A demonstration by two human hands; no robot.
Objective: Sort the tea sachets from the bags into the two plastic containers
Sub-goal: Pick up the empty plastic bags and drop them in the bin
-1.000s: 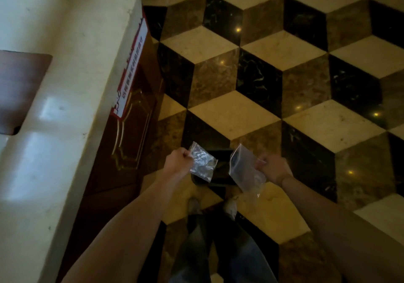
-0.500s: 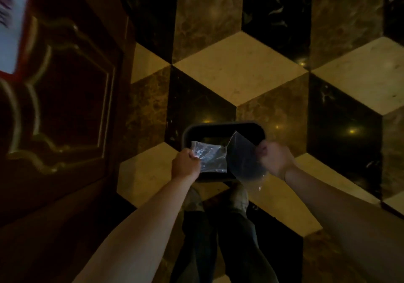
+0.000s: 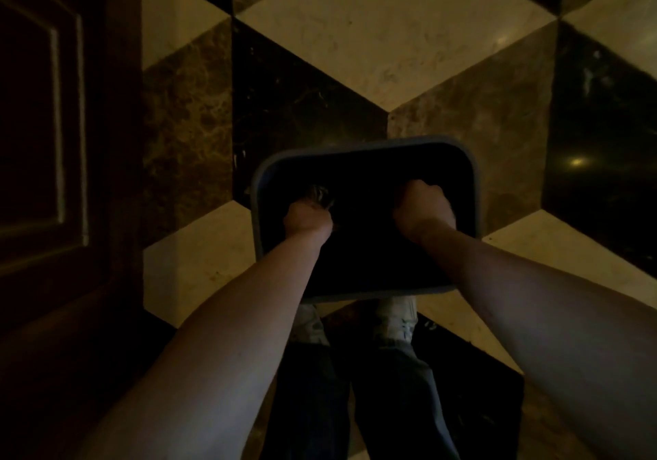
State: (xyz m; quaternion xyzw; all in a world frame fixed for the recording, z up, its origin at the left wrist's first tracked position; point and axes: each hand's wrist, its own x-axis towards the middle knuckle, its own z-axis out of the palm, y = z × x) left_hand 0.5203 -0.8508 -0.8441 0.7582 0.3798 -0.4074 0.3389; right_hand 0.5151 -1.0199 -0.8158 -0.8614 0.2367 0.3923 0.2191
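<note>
both forearms are seen reaching down and forward over a dark bin (image 3: 366, 148) with a rounded rectangular rim, which stands on the floor (image 3: 391, 40) just beyond the person's feet. the left hand (image 3: 308, 218) is held inside the bin's opening near its left wall, its fingers curled into a closed grip; a small crumpled, faintly glinting bit of clear plastic bag (image 3: 319, 194) is seen sticking out on the far side of the fist, so the grip is judged to be closed on that bag. the right hand (image 3: 423, 207) is held over the right part of the opening, near the right wall, also curled into a fist; nothing can be made out in it in the dim light, so what it is closed on, if anything, cannot be told. the two hands are kept apart, with the dark inside of the bin between them. the contents of the bin are lost in shadow. no tea sachets or plastic containers can be made out. pale shoes (image 3: 400, 313) and dark trousers (image 3: 391, 399) are seen below the near rim. the floor is laid in cream, brown and black marble diamonds. a dark wooden panelled cabinet front (image 3: 53, 139) is seen at the left edge
</note>
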